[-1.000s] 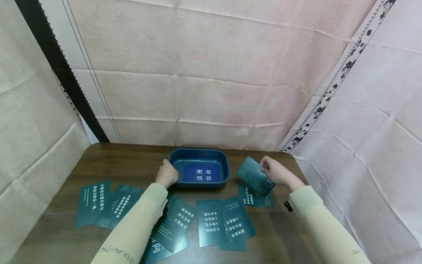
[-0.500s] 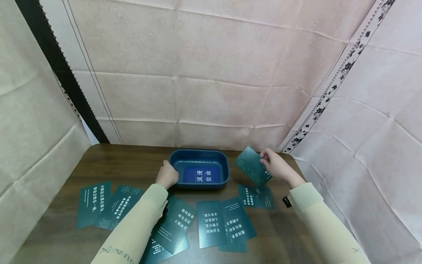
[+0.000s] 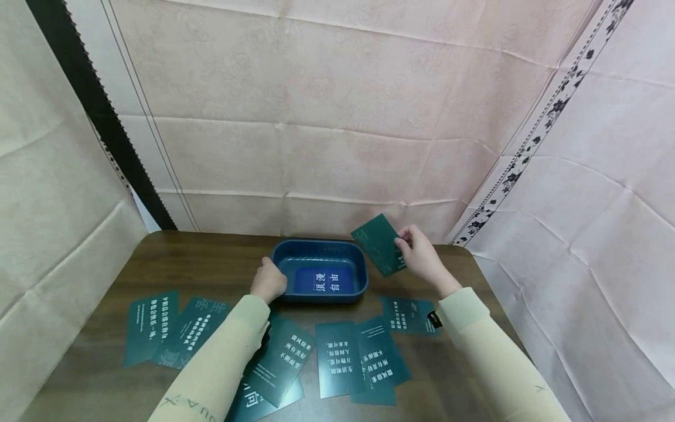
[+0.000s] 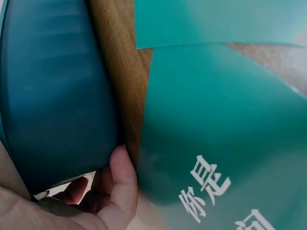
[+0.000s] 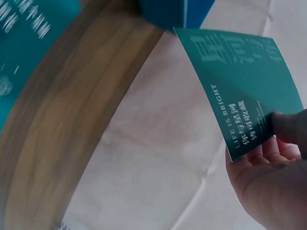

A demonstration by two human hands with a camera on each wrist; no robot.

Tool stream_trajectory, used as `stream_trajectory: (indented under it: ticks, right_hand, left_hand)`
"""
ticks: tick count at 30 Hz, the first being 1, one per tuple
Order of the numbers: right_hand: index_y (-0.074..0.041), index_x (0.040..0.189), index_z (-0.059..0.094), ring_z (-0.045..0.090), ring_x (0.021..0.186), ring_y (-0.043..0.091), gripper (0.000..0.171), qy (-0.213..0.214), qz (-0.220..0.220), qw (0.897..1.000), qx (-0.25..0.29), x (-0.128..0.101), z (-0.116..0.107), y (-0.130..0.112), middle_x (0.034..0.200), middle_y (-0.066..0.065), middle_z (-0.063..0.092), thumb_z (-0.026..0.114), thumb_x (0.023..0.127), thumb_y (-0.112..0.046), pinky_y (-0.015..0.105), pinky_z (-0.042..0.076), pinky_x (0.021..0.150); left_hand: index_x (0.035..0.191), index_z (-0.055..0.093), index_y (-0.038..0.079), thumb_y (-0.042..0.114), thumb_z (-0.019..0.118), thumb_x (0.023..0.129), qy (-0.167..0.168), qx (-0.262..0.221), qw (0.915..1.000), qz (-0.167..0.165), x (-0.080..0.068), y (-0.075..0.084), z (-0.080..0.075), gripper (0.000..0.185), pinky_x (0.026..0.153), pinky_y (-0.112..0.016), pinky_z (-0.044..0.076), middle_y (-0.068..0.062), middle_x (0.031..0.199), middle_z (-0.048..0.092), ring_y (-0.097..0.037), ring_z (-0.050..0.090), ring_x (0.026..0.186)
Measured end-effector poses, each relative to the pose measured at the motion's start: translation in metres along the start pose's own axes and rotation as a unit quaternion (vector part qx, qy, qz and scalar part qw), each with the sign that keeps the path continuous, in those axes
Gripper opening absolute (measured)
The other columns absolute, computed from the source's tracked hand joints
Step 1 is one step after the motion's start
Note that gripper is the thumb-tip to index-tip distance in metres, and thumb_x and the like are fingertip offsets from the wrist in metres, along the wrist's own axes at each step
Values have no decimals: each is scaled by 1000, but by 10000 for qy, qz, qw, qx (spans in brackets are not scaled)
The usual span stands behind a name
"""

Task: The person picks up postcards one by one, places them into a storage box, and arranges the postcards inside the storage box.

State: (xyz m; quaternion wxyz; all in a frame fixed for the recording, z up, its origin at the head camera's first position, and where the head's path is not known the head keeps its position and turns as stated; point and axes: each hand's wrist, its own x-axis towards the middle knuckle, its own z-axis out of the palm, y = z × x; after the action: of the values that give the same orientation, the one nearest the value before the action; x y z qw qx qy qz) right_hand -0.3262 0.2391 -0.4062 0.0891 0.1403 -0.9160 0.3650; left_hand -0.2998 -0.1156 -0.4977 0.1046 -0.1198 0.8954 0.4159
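Observation:
A dark blue plastic tray (image 3: 319, 249) sits at the far middle of the wooden table (image 3: 169, 264), with a blue card (image 3: 324, 280) lying flat inside it. My left hand (image 3: 268, 280) grips the tray's left rim; in the left wrist view its fingers (image 4: 122, 179) curl against the tray wall (image 4: 53, 96). My right hand (image 3: 418, 253) pinches a green card (image 3: 381, 244) by its right edge and holds it tilted in the air over the tray's right rim. The right wrist view shows that green card (image 5: 240, 96) with white print between thumb and fingers.
Several green cards with white text lie spread on the near half of the table, such as one at left (image 3: 150, 326), one in the middle (image 3: 337, 357) and one at right (image 3: 411, 315). Pink cloth walls (image 3: 337, 117) close in the table's back and sides.
My right hand has lifted the green card up and leftward, from beside the tray's right end to above its right rim. The left hand has stayed on the tray.

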Motion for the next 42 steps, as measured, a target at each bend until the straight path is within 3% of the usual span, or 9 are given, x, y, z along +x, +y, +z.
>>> stream_trajectory:
  ticks: [7,32,38,42]
  right_hand:
    - [-10,108,50,52,86,23,11,70,-98,9993,353,10,31,-19,98,8,55,51,101,-19,37,46,76]
    - [-15,101,53,55,75,21,8,-1288,145,9915,-112,25,104,-39,85,5,57,57,98,-21,31,50,67]
    - [-11,101,52,55,72,19,9,-1616,90,9847,-641,30,116,-35,85,5,57,57,98,-18,30,50,67]
    - [-10,110,52,57,81,19,19,-1633,136,9794,-1178,30,122,-35,96,5,60,62,95,-15,33,51,75]
  left_hand:
    - [147,6,-8,12,43,98,7,3,10000,-43,2,-1,1,64,94,-58,41,-33,135,39,-41,50,109]
    - [146,8,-8,12,43,98,11,63,10000,66,2,-2,0,64,92,-56,43,-34,130,42,-40,51,106]
    - [146,7,-8,12,43,98,5,34,10000,36,2,-3,0,64,92,-55,43,-34,131,42,-39,51,106]
    - [147,7,-7,12,43,98,-4,23,10000,2,1,-1,0,64,94,-56,42,-34,134,40,-40,49,108]
